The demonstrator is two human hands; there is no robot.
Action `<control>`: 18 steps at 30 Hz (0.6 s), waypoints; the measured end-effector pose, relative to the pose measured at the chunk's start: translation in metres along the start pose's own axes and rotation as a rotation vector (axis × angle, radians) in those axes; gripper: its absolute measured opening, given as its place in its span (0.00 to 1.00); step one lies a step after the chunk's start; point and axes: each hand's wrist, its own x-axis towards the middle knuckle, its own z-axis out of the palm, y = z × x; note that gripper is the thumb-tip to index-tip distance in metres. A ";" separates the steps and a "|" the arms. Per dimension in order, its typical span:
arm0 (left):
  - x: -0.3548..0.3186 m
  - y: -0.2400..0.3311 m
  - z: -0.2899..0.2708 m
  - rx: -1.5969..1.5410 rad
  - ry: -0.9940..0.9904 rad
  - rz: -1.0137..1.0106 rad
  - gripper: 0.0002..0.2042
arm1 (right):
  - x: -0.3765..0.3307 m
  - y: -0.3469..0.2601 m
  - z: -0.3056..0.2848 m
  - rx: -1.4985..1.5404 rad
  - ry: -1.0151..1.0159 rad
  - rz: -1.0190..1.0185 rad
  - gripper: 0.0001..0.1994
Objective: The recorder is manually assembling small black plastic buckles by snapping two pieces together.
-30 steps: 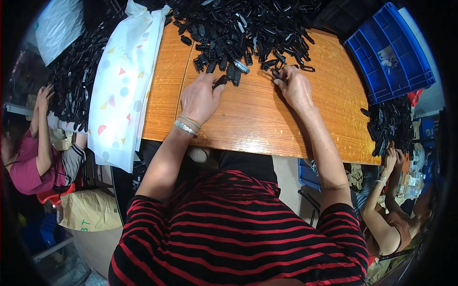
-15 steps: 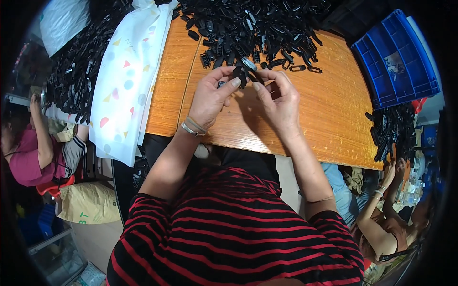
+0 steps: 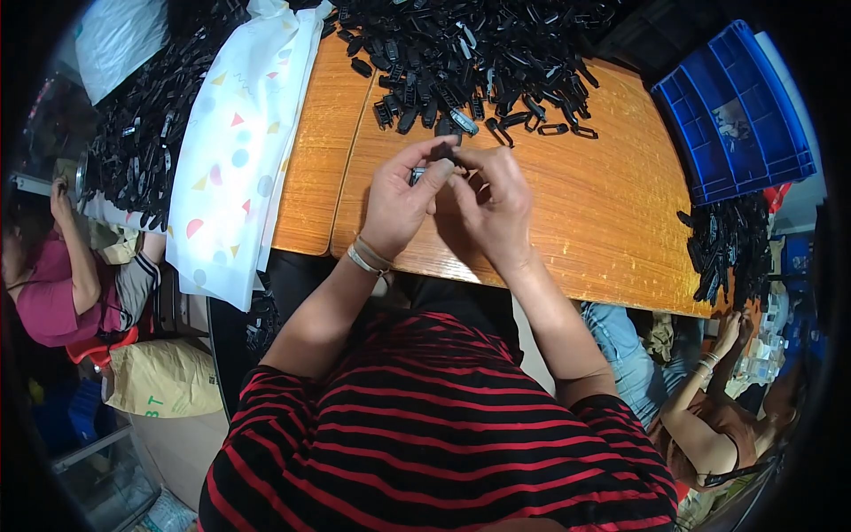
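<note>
My left hand (image 3: 394, 208) pinches a small black plastic piece (image 3: 444, 152) between thumb and forefinger, above the near part of the table. A small shiny blue-grey thing (image 3: 416, 176) shows in the curl of the same hand; I cannot tell what it is. The fingers of my right hand (image 3: 498, 208) are bent and closed at the right end of the black piece, and they hide part of it. Just beyond my fingertips lie a glossy grey piece (image 3: 463, 121) and a black looped frame (image 3: 499, 134).
A large heap of black plastic pieces (image 3: 479, 58) covers the far side of the wooden table (image 3: 603, 230). A patterned white plastic sheet (image 3: 232, 151) hangs at the left. At the right stand a blue crate (image 3: 753, 115) and another black heap (image 3: 731, 244). Two people sit at either side.
My right hand has come leftward and down, closing the gap to my left hand. The black piece now sits lower, between both hands' fingertips. The looped frame beyond them is now uncovered.
</note>
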 end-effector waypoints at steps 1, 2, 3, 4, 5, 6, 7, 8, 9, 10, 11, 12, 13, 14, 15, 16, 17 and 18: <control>-0.001 -0.001 0.000 0.001 0.001 0.000 0.12 | -0.002 -0.004 0.002 0.001 0.000 0.000 0.13; -0.002 -0.002 0.000 -0.020 -0.009 0.030 0.11 | -0.004 -0.009 0.005 0.054 0.019 0.053 0.15; -0.003 -0.002 -0.001 -0.040 -0.019 0.060 0.11 | -0.005 -0.012 0.007 0.107 0.038 0.106 0.17; -0.004 0.003 0.002 -0.040 -0.022 0.057 0.11 | -0.008 -0.007 0.007 0.008 0.084 0.099 0.21; -0.005 0.011 0.005 -0.109 -0.029 -0.003 0.11 | -0.010 -0.007 0.007 0.007 0.086 0.102 0.21; -0.006 0.016 0.007 -0.177 -0.036 -0.063 0.13 | -0.013 -0.007 0.007 0.093 -0.036 0.157 0.22; -0.007 0.015 0.005 -0.177 -0.037 -0.063 0.13 | -0.016 -0.008 0.008 0.180 -0.160 0.208 0.23; -0.009 0.015 0.000 -0.188 -0.093 -0.052 0.14 | -0.019 -0.010 0.014 0.317 -0.212 0.288 0.22; -0.011 0.016 -0.005 -0.199 -0.148 -0.041 0.16 | -0.019 -0.014 0.015 0.226 -0.164 0.111 0.22; -0.014 0.022 -0.006 -0.174 -0.158 -0.070 0.17 | -0.024 -0.017 0.018 0.253 -0.145 0.135 0.22; -0.017 0.026 -0.009 -0.175 -0.160 -0.075 0.17 | -0.029 -0.021 0.022 0.282 -0.126 0.158 0.22; -0.020 0.029 -0.012 -0.152 -0.161 -0.088 0.16 | -0.031 -0.026 0.026 0.283 -0.125 0.163 0.22; -0.025 0.034 -0.017 -0.125 -0.154 -0.095 0.16 | -0.030 -0.033 0.031 0.282 -0.161 0.176 0.23; -0.032 0.037 -0.021 -0.115 -0.091 -0.134 0.15 | -0.028 -0.038 0.034 0.277 -0.192 0.190 0.23; -0.041 0.030 -0.032 -0.128 -0.093 -0.105 0.15 | -0.027 -0.042 0.034 0.283 -0.190 0.189 0.23; -0.052 0.024 -0.046 -0.143 -0.095 -0.075 0.15 | -0.026 -0.045 0.035 0.364 -0.417 0.219 0.24; -0.067 0.035 -0.058 0.026 -0.012 -0.197 0.16 | -0.026 -0.045 0.034 0.444 -0.637 0.254 0.26; -0.086 0.050 -0.072 0.197 0.075 -0.315 0.17 | -0.029 -0.043 0.034 0.479 -0.655 0.164 0.25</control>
